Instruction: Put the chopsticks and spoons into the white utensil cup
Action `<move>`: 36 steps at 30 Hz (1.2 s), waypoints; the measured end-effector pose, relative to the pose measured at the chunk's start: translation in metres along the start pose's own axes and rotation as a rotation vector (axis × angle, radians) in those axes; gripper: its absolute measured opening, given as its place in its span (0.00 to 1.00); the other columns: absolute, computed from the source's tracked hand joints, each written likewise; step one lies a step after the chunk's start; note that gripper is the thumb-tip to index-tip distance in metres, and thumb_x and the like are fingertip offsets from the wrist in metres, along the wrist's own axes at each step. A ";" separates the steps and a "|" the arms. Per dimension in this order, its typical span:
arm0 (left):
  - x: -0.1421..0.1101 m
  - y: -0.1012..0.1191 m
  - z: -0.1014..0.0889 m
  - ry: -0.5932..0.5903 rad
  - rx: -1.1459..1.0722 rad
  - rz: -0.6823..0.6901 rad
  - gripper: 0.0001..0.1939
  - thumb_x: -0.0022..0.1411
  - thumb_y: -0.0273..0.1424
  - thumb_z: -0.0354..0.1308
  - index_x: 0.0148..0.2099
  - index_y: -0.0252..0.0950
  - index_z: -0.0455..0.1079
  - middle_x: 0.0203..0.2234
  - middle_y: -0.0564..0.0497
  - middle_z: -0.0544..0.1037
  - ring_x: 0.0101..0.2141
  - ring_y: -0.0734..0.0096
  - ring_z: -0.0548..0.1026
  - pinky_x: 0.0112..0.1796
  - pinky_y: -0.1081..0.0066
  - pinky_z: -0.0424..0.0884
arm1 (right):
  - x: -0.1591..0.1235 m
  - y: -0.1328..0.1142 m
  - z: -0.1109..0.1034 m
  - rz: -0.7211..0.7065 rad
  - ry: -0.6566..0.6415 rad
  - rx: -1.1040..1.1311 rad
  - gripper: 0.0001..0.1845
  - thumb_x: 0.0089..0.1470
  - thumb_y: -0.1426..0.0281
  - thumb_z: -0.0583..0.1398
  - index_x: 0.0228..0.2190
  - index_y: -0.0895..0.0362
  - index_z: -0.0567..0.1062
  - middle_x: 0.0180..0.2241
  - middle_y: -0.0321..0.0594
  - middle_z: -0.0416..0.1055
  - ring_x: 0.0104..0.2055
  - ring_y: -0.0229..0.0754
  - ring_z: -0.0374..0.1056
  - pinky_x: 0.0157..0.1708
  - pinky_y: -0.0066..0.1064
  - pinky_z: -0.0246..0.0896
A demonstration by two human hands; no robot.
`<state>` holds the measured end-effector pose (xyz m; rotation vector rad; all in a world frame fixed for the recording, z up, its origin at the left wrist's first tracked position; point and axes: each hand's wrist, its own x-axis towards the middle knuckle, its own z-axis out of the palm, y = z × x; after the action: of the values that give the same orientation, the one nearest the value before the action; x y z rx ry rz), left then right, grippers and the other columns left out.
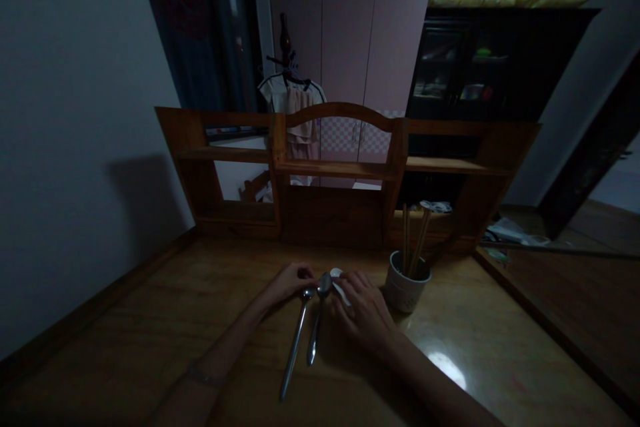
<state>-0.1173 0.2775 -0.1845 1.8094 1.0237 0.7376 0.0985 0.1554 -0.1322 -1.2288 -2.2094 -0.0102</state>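
Two metal spoons lie side by side on the wooden desk (150, 320), handles pointing toward me: a longer spoon (295, 347) on the left and a shorter spoon (316, 323) on the right. My left hand (290, 280) is curled closed at the bowl end of the longer spoon. My right hand (363, 307) rests just right of the shorter spoon, fingers bent around a small white object (337, 280), perhaps a white spoon. A white cup (403, 290) holding wooden chopsticks (415, 237) stands right of my right hand.
A wooden shelf unit (340, 173) with open compartments stands along the desk's back edge. A wall borders the desk on the left. Behind are a pink wardrobe (350, 60), a dark cabinet (480, 67) and a clothes stand (290, 93). The room is dim.
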 end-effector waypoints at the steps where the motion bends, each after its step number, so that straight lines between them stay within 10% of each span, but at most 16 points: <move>1: 0.000 0.000 0.000 0.007 0.004 0.011 0.18 0.49 0.43 0.64 0.34 0.31 0.73 0.26 0.49 0.78 0.28 0.67 0.75 0.27 0.73 0.67 | 0.000 -0.004 -0.002 -0.075 -0.044 0.043 0.17 0.61 0.68 0.53 0.51 0.54 0.68 0.50 0.46 0.68 0.52 0.49 0.61 0.54 0.42 0.54; 5: 0.002 -0.001 0.000 0.021 0.023 0.046 0.16 0.50 0.40 0.64 0.33 0.31 0.74 0.26 0.49 0.78 0.30 0.68 0.74 0.30 0.72 0.67 | -0.002 -0.017 -0.005 -0.272 -0.193 0.148 0.19 0.59 0.72 0.53 0.53 0.53 0.67 0.51 0.41 0.69 0.58 0.44 0.58 0.63 0.43 0.40; 21: 0.002 -0.004 0.003 0.050 0.109 0.078 0.17 0.53 0.43 0.61 0.34 0.32 0.76 0.28 0.48 0.79 0.31 0.66 0.75 0.33 0.71 0.67 | -0.005 -0.008 -0.001 -0.261 -0.246 0.130 0.17 0.60 0.64 0.55 0.50 0.53 0.72 0.59 0.44 0.60 0.65 0.44 0.47 0.65 0.46 0.33; 36: 0.001 0.000 0.000 0.033 0.271 0.179 0.15 0.56 0.41 0.58 0.34 0.34 0.76 0.28 0.50 0.79 0.31 0.68 0.74 0.35 0.72 0.66 | -0.002 0.002 0.011 -0.281 -0.094 0.131 0.12 0.63 0.72 0.53 0.46 0.55 0.72 0.51 0.45 0.68 0.57 0.44 0.60 0.55 0.39 0.59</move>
<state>-0.1165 0.2783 -0.1841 2.1500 1.0313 0.7676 0.0959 0.1580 -0.1428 -0.8575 -2.4068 0.0798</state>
